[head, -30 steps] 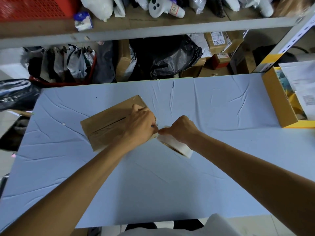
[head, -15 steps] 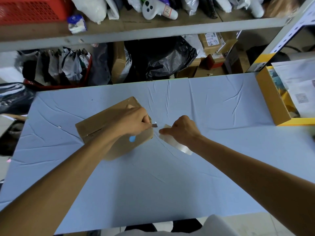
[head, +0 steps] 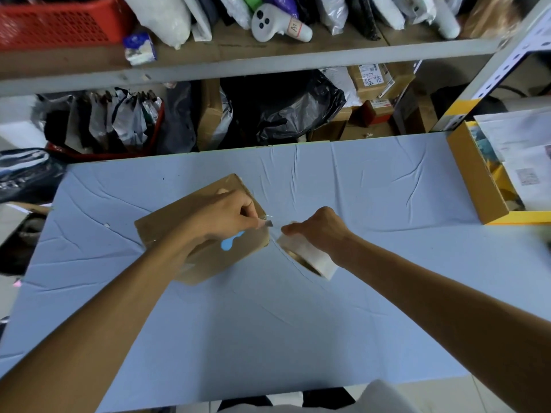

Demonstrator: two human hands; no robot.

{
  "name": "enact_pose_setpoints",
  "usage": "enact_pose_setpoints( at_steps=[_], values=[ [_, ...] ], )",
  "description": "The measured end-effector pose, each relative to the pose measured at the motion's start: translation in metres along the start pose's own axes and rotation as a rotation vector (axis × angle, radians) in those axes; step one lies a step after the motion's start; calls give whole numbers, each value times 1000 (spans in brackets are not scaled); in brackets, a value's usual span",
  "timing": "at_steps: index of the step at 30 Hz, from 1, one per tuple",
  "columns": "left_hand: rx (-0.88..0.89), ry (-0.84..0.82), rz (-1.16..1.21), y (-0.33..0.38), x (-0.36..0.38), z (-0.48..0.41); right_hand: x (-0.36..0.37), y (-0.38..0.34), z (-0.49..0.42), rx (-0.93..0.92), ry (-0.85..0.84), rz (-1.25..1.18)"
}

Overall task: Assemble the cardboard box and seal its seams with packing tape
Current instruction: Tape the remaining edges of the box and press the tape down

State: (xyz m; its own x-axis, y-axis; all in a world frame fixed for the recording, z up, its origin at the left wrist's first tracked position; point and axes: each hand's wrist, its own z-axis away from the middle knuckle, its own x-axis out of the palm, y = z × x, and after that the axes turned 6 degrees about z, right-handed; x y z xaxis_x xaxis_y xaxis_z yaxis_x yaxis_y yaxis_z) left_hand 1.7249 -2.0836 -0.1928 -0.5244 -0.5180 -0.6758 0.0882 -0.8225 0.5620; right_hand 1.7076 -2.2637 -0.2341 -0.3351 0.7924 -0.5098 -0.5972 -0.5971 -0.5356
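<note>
A brown cardboard box (head: 161, 226) lies on the blue table cover (head: 268, 323), left of centre. My left hand (head: 223, 217) rests over the box's right end and grips a small cutter with a blue handle (head: 231, 242); its metal blade (head: 268, 224) points right. My right hand (head: 320, 231) grips a roll of clear packing tape (head: 310, 259) just right of the box, tilted on edge on the table. A short strip of tape stretches from the box's right edge to the roll, and the blade sits at that strip.
A yellow-edged cardboard tray (head: 474, 177) holding papers stands at the table's right edge. Behind the table, metal shelving (head: 268, 67) carries bags, boxes and a red basket (head: 59, 22). Black bags (head: 26, 174) sit off the table's left side.
My left hand has left the taped seam and now holds the blue-handled cutter with its blade at the tape strip. The roll has been drawn slightly away from the box.
</note>
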Motion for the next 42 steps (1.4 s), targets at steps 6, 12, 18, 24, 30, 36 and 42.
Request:
enact_pose_setpoints(
  at_steps=[6, 12, 18, 24, 30, 36, 42],
  values=[
    [2, 35, -15, -3, 7, -3, -1, -1, 3, 10, -13, 19],
    [7, 48, -146, 3, 11, -4, 2, -2, 3, 6, -24, 15],
    [28, 127, -171, -5, 22, -15, 5, -3, 6, -13, -57, 58],
    [56, 198, -222, -6, 29, -16, 0, -3, -3, -68, -82, 354],
    [56, 176, -198, -3, 23, -15, 3, 20, -4, -66, -32, 379],
    [44, 163, -184, 0, 21, -14, 3, 20, -1, -161, 109, 445],
    [9, 132, -183, 1, 20, -13, -7, 27, -5, -295, 33, 316]
  ],
)
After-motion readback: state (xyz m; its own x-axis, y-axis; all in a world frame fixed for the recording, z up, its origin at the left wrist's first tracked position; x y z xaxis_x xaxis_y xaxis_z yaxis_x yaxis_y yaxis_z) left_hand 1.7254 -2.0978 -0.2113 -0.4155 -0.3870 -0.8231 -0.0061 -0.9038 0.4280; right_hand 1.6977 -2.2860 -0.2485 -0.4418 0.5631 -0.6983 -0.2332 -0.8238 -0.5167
